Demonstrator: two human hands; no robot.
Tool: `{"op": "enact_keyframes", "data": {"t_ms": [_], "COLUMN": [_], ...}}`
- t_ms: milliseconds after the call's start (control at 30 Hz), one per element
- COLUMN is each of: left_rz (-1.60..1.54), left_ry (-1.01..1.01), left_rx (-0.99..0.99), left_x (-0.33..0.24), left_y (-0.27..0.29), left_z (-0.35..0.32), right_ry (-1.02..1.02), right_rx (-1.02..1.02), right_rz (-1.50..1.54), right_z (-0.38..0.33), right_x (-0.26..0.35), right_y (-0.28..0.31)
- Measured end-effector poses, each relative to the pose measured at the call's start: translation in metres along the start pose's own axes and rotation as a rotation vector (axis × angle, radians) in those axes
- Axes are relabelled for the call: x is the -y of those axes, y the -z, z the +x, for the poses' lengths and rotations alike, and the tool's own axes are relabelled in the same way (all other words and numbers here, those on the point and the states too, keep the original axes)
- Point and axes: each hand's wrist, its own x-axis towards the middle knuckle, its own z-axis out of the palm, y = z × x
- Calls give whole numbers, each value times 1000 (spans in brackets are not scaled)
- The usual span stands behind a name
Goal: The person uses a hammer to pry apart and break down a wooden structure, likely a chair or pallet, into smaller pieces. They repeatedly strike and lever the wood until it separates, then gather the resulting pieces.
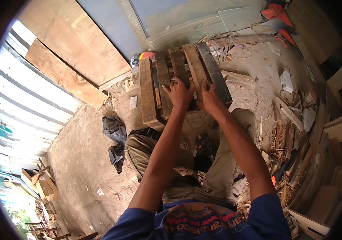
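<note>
In front of me stands a slatted wooden crate-like piece (149, 94) made of several brown planks with gaps between them. My left hand (180, 95) lies on its middle slats, fingers spread. Just to its right, my right hand (211, 100) rests over the right-hand slats, its fingers apart and touching the wood. The rightmost plank (214, 72) is darker than the others. Both forearms reach forward over my bent knees. What lies beneath my palms is hidden.
A dark crumpled cloth (116, 134) lies on the dirt floor at left. Scrap wood (289, 114) is heaped at right. Large boards (75, 36) lean at the far left beside a corrugated metal wall (27, 96). Cardboard boxes (46, 188) sit at lower left.
</note>
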Motion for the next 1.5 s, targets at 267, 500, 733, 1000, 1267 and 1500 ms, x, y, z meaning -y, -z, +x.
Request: {"op": "enact_keyframes", "data": {"t_ms": [267, 500, 733, 1000, 1267, 1500], "left_rz": [-8, 4, -27, -318, -196, -163], "left_ry": [13, 20, 14, -41, -407, -386], "left_rx": [-11, 8, -24, 109, 48, 48], "left_x": [1, 1, -1, 32, 64, 66], "left_y": [-3, -1, 3, 27, 22, 25], "left_z": [1, 2, -1, 26, 5, 2], "right_ry": [-1, -29, -22, -3, -31, -21], "right_rx": [22, 77, 52, 23, 36, 43], "right_rz": [-49, -37, -38, -53, -54, -61], "right_z": [2, 3, 1, 4, 4, 2], "right_x": [1, 6, 3, -2, 2, 5], "right_y": [1, 8, 4, 4, 5, 4]}}
